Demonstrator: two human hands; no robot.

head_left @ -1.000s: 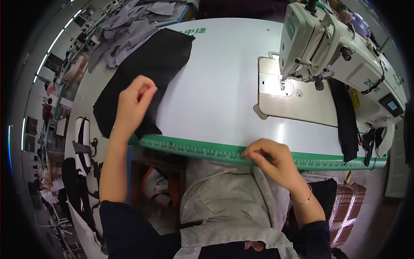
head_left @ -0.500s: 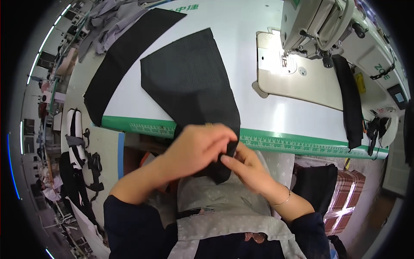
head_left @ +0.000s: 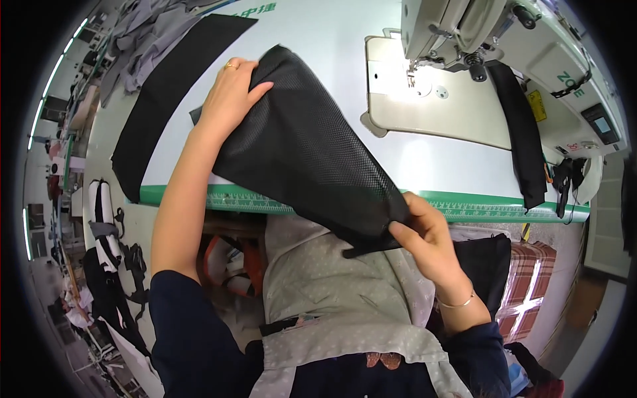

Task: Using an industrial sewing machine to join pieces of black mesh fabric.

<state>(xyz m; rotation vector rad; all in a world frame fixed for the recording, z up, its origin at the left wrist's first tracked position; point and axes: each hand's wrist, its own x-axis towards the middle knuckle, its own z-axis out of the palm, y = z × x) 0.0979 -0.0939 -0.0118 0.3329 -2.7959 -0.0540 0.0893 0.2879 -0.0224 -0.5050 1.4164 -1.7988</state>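
A black mesh fabric panel (head_left: 298, 146) stretches slantwise from the white table over its front edge. At its far left end my left hand (head_left: 229, 99) has its fingers curled over the cloth, thumb to the side, bunching the material. My right hand (head_left: 424, 242) pinches the near right corner between thumb and fingers, just in front of the table edge. A loose end of the panel hangs over the grey apron (head_left: 312, 265). Left of the panel lies a long black fabric strip (head_left: 172, 93), which neither hand touches.
A sewing machine (head_left: 458, 33) stands at the far right over its metal plate (head_left: 438, 113). Black fabric (head_left: 517, 132) drapes beside it. A green ruler strip (head_left: 252, 199) runs along the table's front edge. Grey cloth (head_left: 149, 40) is heaped at the back left.
My left hand has moved from the near end to the panel's far left end. My right hand has shifted right with its corner, and the panel now slants and is drawn out.
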